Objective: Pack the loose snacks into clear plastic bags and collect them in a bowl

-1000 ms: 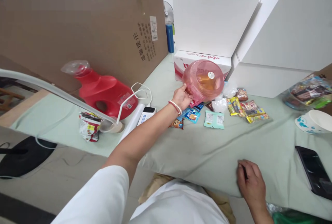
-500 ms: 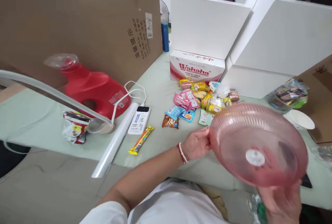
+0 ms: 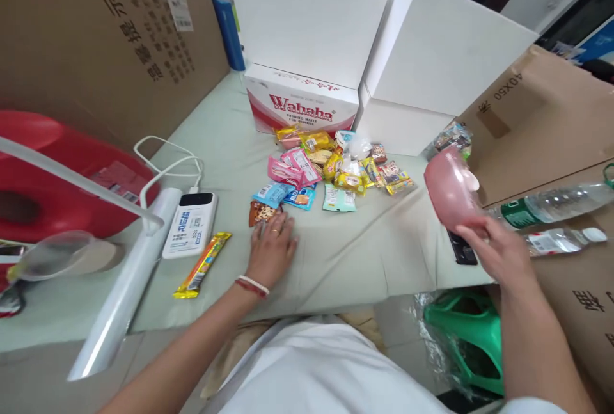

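Observation:
My right hand (image 3: pixel 503 251) grips the rim of a pink plastic bowl (image 3: pixel 449 187). The bowl is tipped on its side at the right of the table, and a phone (image 3: pixel 461 247) partly shows below it. Palm down, my left hand (image 3: pixel 273 244) lies on the table with its fingers spread. Its fingertips are at the edge of a brown snack packet (image 3: pixel 259 212). Beyond that hand is a loose pile of wrapped snacks: a blue packet (image 3: pixel 271 194), a pink packet (image 3: pixel 286 173), a pale green packet (image 3: pixel 339 198) and several yellow ones.
A Wahaha carton (image 3: pixel 302 107) and white boxes stand behind the snacks. On the left are a white power bank (image 3: pixel 189 227), a yellow snack bar (image 3: pixel 203 265), a clear film roll (image 3: pixel 127 286) and a red jug (image 3: pixel 57 171). Plastic bottles (image 3: pixel 566 203) lie at right.
My left hand has let go of the bowl and come down onto the table near the brown packet. My right hand has carried the bowl rightward and turned it on its side. The view has shifted right.

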`<action>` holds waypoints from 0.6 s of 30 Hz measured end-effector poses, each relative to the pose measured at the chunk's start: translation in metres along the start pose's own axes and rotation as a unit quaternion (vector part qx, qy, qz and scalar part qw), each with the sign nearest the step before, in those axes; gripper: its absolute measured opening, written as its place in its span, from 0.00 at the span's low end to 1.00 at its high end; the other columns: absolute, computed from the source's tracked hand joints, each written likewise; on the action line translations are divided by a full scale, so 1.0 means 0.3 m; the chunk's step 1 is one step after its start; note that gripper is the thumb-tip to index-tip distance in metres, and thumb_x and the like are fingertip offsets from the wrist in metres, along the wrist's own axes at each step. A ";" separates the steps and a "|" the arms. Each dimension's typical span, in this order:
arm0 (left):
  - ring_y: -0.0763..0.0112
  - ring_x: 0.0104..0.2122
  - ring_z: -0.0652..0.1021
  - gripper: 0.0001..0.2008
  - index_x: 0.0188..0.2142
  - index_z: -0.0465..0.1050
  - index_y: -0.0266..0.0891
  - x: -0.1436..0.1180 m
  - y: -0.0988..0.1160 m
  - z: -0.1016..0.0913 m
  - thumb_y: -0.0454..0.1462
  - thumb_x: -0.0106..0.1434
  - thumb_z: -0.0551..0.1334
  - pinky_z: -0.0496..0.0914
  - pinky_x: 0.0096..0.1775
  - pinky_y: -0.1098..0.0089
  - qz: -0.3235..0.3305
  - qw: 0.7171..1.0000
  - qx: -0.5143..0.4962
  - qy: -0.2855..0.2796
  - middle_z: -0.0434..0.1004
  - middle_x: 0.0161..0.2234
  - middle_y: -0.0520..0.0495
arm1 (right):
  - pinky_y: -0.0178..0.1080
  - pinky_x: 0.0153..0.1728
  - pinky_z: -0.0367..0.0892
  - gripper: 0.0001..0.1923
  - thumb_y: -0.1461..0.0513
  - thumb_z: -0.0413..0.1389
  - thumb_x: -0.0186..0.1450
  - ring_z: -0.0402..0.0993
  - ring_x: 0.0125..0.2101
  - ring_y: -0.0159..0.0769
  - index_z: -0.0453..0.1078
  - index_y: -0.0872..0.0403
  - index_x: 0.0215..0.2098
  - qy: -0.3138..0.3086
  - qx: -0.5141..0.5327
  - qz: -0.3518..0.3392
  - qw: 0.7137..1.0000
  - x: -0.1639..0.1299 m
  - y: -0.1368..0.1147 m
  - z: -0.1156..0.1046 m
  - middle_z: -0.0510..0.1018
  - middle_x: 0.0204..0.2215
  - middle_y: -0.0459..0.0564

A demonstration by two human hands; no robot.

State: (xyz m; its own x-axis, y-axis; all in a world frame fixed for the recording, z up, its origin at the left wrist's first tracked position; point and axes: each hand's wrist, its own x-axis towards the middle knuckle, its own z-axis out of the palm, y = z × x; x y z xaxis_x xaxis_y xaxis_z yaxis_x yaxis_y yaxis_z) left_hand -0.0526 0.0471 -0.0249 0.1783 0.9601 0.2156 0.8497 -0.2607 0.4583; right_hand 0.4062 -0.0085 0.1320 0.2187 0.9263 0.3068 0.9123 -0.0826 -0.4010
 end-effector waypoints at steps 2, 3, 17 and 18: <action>0.47 0.71 0.61 0.23 0.62 0.70 0.39 0.056 -0.048 0.029 0.40 0.70 0.55 0.55 0.68 0.40 -0.002 1.000 0.009 -0.011 0.64 0.70 0.33 | 0.45 0.43 0.71 0.24 0.42 0.57 0.68 0.78 0.37 0.44 0.77 0.53 0.39 -0.012 -0.049 -0.011 0.999 0.177 0.005 0.039 0.83 0.37 0.55; 0.46 0.71 0.60 0.23 0.61 0.70 0.37 0.092 -0.065 0.043 0.41 0.69 0.55 0.56 0.68 0.41 -0.001 1.000 0.003 -0.014 0.63 0.70 0.32 | 0.44 0.44 0.70 0.22 0.44 0.56 0.69 0.78 0.38 0.44 0.76 0.54 0.39 -0.025 -0.071 -0.013 0.997 0.258 0.011 0.071 0.83 0.38 0.55; 0.53 0.60 0.74 0.12 0.39 0.77 0.43 -0.126 -0.095 -0.042 0.39 0.71 0.54 0.73 0.59 0.48 0.071 0.993 -0.071 0.061 0.77 0.54 0.39 | 0.43 0.51 0.62 0.16 0.62 0.57 0.69 0.71 0.50 0.48 0.75 0.64 0.52 -0.185 -0.227 0.018 0.956 0.622 0.036 0.453 0.79 0.49 0.66; 0.53 0.58 0.76 0.11 0.38 0.77 0.43 -0.172 -0.105 -0.043 0.39 0.71 0.55 0.74 0.57 0.49 0.067 0.993 -0.073 0.065 0.78 0.53 0.40 | 0.44 0.53 0.61 0.19 0.63 0.58 0.68 0.70 0.52 0.50 0.74 0.64 0.55 -0.180 -0.226 0.020 0.957 0.614 0.028 0.458 0.77 0.52 0.67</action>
State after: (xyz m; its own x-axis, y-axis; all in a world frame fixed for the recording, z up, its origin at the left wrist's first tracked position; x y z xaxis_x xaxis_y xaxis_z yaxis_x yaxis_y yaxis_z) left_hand -0.0949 0.0044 -0.0395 0.2115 0.8970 0.3881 0.7396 -0.4064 0.5364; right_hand 0.4066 0.2119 0.0665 0.1980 0.9788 -0.0518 0.9799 -0.1964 0.0339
